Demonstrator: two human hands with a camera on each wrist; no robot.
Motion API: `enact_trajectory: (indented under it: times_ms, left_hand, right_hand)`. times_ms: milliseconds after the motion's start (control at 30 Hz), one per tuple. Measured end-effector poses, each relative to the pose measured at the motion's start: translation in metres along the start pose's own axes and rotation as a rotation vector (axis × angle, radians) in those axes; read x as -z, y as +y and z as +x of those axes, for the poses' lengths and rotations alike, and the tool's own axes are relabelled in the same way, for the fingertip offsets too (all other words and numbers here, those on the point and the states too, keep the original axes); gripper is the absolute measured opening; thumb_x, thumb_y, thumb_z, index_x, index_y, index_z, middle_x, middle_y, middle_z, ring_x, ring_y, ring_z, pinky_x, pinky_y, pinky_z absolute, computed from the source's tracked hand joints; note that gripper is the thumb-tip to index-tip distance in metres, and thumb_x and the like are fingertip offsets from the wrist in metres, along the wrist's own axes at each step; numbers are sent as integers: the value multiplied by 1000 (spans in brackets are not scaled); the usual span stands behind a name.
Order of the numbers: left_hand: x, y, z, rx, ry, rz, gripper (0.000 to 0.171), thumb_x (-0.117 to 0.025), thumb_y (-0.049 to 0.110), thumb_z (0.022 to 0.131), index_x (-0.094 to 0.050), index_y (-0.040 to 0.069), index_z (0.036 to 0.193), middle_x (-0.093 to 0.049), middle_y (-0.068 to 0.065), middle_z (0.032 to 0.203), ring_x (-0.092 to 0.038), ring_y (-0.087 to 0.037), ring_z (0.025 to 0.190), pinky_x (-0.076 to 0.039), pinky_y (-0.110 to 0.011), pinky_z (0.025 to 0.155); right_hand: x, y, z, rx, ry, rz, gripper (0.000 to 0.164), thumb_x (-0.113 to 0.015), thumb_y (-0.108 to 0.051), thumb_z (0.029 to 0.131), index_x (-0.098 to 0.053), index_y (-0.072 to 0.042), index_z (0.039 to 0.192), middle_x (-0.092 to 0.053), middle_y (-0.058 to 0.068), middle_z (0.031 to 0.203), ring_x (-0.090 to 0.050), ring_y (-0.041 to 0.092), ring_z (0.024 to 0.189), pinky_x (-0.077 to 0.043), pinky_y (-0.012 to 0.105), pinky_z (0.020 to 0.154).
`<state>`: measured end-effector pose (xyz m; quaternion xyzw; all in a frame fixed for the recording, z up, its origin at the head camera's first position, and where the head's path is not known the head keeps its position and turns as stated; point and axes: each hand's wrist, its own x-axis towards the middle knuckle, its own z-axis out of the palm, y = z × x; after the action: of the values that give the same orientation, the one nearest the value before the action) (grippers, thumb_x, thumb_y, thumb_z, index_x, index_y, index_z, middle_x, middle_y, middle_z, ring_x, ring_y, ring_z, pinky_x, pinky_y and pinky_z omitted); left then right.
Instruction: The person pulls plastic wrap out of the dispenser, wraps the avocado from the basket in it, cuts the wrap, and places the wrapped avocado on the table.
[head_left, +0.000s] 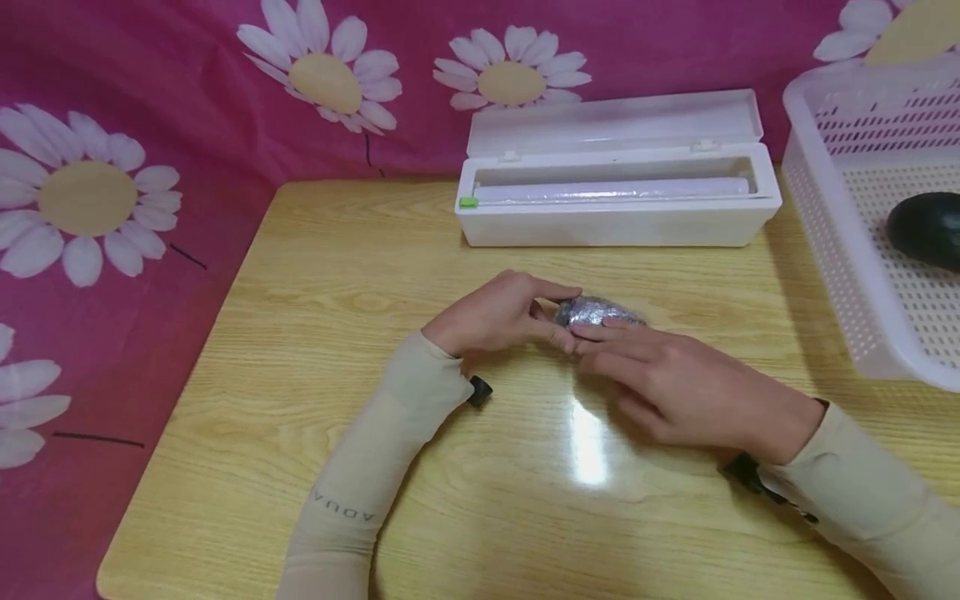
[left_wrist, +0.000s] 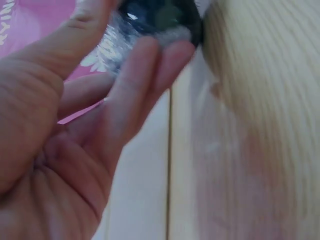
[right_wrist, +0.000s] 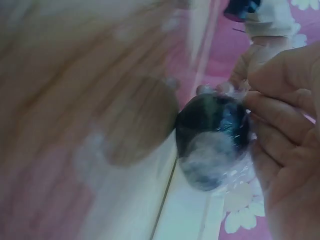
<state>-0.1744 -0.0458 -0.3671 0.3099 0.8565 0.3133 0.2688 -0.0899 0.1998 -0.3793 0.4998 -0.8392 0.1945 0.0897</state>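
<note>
A dark oval fruit or vegetable (head_left: 596, 311), wrapped in crinkled clear cling film, is between the two hands over the table. The left hand (head_left: 498, 317) grips its left end, thumb on one side and fingers on the other; in the left wrist view its fingertips press the film. From the near right side, the right hand (head_left: 667, 379) holds the wrapped piece with bent fingers, its fingertips close to the left hand's. In the right wrist view the wrapped piece (right_wrist: 212, 142) shows a dark green, shiny surface with bunched, whitish film; the right fingertips are partly hidden behind it.
Behind the hands, a white cling film dispenser (head_left: 615, 227) stands with its lid raised and a roll (head_left: 615, 190) inside. A green slider (head_left: 468, 202) sits at its left end. At right, a white perforated basket (head_left: 847, 250) holds a dark oval piece (head_left: 926, 229).
</note>
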Motion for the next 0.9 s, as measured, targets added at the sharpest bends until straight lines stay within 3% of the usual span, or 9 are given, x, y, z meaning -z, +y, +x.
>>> enact_trajectory:
  times_ms: [133,200,300,433,500,567,700,833,900]
  left_hand:
    - [-3,-2,3,21,47,-27,67,-83,37,85,-61,14,144,-71,-3,137,-64,-6,102,-52,-22,91]
    - [-4,-3,4,26,61,-37,63,-84,36,85,-64,15,141,-69,-3,139,-65,-6,107,-52,-23,96]
    - [-5,-4,5,24,66,-57,58,-85,35,85,-67,15,136,-72,-3,132,-69,-8,102,-56,-23,90]
    - [-7,-1,5,7,69,-49,57,-87,32,84,-66,12,134,-72,-6,127,-71,-9,95,-58,-22,83]
    - [-8,1,4,-7,71,-28,64,-86,29,85,-60,13,140,-72,-8,125,-71,-10,94,-58,-21,83]
    - [-9,3,3,-22,67,4,70,-84,27,86,-54,17,147,-71,-8,124,-70,-10,93,-57,-21,83]
    - [-11,7,2,-77,70,70,73,-80,24,88,-49,24,154,-71,-4,125,-66,-11,94,-54,-21,84]
    - [-11,8,1,-79,74,119,70,-79,26,89,-52,23,153,-72,0,129,-62,-10,98,-52,-19,84]
    - [-11,8,1,-63,75,126,69,-79,28,89,-52,21,152,-72,-1,131,-61,-10,96,-51,-18,81]
  right_hand:
    - [2,4,-1,9,39,54,33,-74,-11,82,-72,-11,115,-68,11,139,-65,31,128,-58,49,99]
    - [4,5,-1,14,75,67,30,-72,-9,81,-72,-13,111,-68,9,139,-66,28,127,-58,42,101]
    - [12,8,1,-32,186,60,27,-69,-5,81,-72,-11,107,-71,7,132,-70,24,117,-57,32,99]
    - [23,12,1,-305,263,33,22,-71,-4,86,-72,-7,108,-76,8,114,-76,25,98,-61,39,83]
    - [27,13,0,-453,206,45,25,-74,-7,88,-71,-7,113,-77,9,111,-76,26,94,-61,47,78]
    - [28,14,-1,-536,129,94,31,-74,-11,91,-69,-7,121,-75,10,117,-76,28,98,-61,50,82]
    - [25,16,0,-503,56,117,42,-79,-17,90,-67,-8,130,-74,10,120,-74,26,99,-61,48,83]
    - [20,16,0,-441,97,45,41,-84,-13,84,-72,-4,122,-77,14,111,-77,27,90,-63,46,74]
    - [20,15,0,-452,128,23,34,-85,-11,83,-73,-3,114,-78,14,107,-78,28,86,-63,45,70]
